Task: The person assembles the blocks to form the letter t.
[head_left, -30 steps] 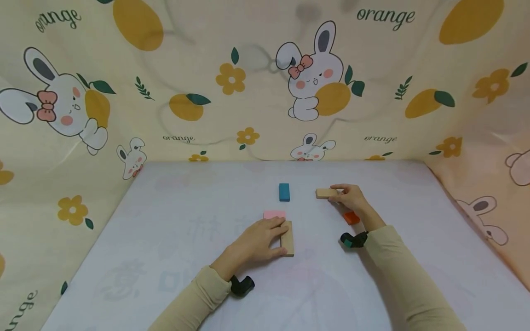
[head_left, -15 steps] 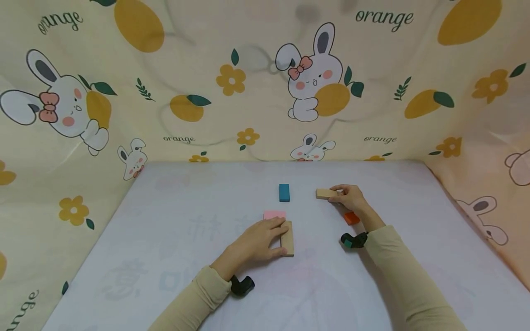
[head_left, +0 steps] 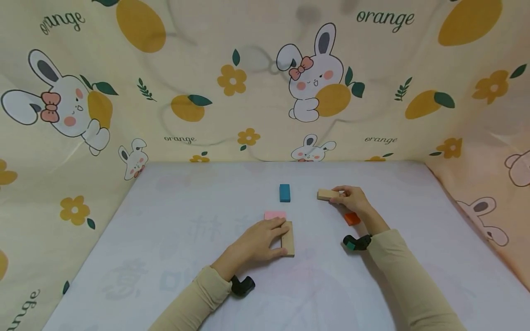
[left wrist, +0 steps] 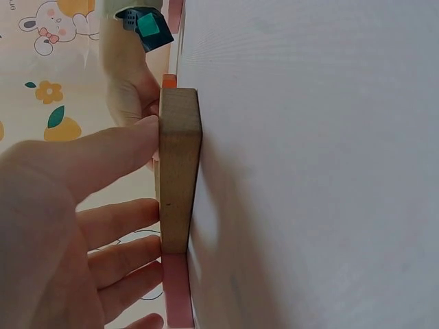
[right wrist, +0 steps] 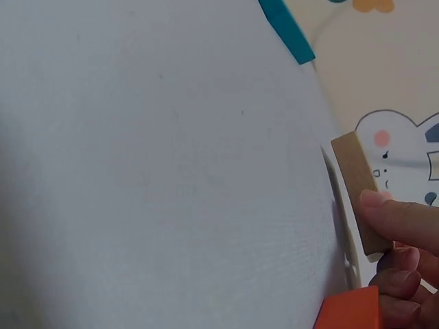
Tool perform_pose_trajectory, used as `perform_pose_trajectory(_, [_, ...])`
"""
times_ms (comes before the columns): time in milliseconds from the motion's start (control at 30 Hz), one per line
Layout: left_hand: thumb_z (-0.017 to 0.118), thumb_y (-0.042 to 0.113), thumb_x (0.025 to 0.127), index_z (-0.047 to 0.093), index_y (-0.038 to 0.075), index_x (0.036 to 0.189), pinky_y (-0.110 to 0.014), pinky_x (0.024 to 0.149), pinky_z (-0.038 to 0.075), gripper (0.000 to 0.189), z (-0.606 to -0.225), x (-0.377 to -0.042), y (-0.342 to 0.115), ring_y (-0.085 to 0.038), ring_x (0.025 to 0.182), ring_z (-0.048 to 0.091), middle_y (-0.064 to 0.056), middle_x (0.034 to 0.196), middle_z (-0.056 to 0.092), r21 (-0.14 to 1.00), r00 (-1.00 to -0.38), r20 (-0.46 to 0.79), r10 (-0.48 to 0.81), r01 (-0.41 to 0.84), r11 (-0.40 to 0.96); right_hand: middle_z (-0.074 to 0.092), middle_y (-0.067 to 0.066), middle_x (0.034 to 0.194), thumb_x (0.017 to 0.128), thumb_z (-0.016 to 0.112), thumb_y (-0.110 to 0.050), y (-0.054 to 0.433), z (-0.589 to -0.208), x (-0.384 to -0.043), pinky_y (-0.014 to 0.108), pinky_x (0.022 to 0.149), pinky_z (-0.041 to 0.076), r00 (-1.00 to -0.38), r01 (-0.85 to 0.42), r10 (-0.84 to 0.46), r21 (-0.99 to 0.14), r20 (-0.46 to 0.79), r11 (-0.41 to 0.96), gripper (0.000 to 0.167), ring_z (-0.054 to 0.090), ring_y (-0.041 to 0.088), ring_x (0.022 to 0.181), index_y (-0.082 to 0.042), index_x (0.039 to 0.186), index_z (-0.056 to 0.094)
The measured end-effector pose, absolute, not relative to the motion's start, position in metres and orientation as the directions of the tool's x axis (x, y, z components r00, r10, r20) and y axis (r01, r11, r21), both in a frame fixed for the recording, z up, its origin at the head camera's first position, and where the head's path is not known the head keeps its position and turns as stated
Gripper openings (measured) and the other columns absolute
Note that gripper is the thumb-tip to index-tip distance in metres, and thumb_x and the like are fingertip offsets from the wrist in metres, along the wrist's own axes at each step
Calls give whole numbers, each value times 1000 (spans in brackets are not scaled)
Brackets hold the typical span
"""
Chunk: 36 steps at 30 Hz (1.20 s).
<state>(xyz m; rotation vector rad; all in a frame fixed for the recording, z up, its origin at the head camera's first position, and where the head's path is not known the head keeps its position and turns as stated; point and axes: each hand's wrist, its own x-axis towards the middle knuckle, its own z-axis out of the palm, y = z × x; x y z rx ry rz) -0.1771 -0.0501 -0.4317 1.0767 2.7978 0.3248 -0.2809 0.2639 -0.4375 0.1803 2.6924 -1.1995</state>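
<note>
In the head view my left hand rests its fingertips on a plain wooden block lying flat, lengthwise away from me. The left wrist view shows the thumb and fingers fairly straight along that block's top, with a pink block touching its far end. At the right, my right hand pinches one end of a second wooden block between thumb and fingers. A gap parts this block from its shadow in the right wrist view. An orange block lies below the right hand.
A blue block lies toward the back of the white tabletop, between the two hands and beyond the pink one. Printed cloth with rabbits and oranges rises along the back and sides. Each wrist wears a small black camera.
My right forearm has shifted very slightly toward the near right, its hand still pinching the wooden block. The left hand stays in place on the other wooden block.
</note>
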Motion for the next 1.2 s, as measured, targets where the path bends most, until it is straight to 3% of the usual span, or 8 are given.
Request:
perform_pose_trajectory(467, [60,47,91,46,15,144,-37,117,37,64,-435,-179,-49,-22,143,41,-7,155,39,233,-733,-23,680,657,717,41,-2,80,89,69,-24,260,-435,-276,21,58,32,-977,170,4,-760,-215,627,45,40,13,80,-3,127,57])
perform_pose_trajectory(767, [61,46,91,46,14,145,-39,116,38,64,-433,-178,-50,-24,142,42,-8,155,40,258,-728,-16,685,659,706,40,-5,73,89,70,-22,257,-434,-267,20,52,30,-987,120,-18,-793,-162,597,42,39,6,67,-2,124,58])
perform_pose_trajectory(1200, [60,47,91,46,15,144,-38,118,37,63,-431,-178,-49,-22,143,40,-6,156,39,252,-741,-31,671,644,722,41,-7,70,87,72,-20,247,-424,-256,18,50,33,-994,61,-34,-805,-100,590,38,40,4,62,-1,118,61])
